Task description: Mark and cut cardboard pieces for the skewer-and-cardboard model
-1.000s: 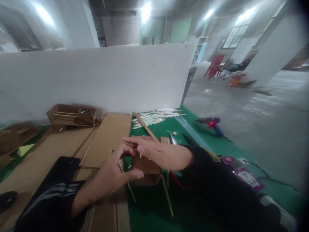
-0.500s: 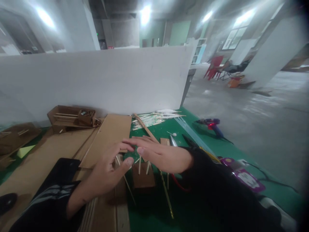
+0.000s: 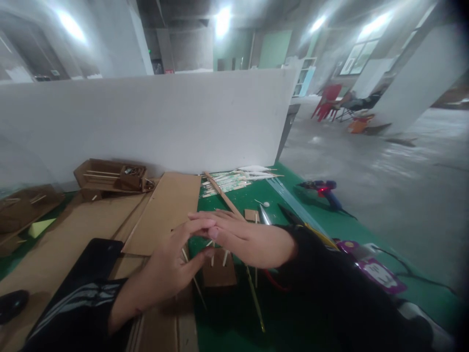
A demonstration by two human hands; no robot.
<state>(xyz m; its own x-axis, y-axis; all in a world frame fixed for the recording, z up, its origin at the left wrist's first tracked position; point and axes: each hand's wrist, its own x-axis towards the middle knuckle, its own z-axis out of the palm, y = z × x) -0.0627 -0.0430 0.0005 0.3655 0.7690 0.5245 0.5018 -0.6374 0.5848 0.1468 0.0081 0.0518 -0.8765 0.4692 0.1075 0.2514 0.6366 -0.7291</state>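
Note:
Both of my hands meet above a small brown cardboard block (image 3: pixel 220 274) on the green tabletop. Pale thin sticks (image 3: pixel 225 257) rise from its top. My left hand (image 3: pixel 172 264) has curved fingers, with its thumb apart from them and close to the sticks; its fingertips touch the right hand. My right hand (image 3: pixel 249 242) stretches over the block with its fingers extended, hiding part of the sticks. Nothing held shows in either hand. A loose stick (image 3: pixel 194 278) leans left of the block, and a gold-coloured thin rod (image 3: pixel 255 298) lies to its right.
Cardboard sheets (image 3: pixel 172 200) cover the left side, with cardboard boxes (image 3: pixel 98 178) behind. Thin sticks (image 3: pixel 230 183) lie near the white partition (image 3: pixel 176 122). A blue glue gun (image 3: pixel 328 191) and a purple-and-white item (image 3: pixel 381 275) sit at the right.
My left hand has moved right and up, and its fingertips now touch the right hand. Its thumb is nearer the sticks. The right hand is almost in place.

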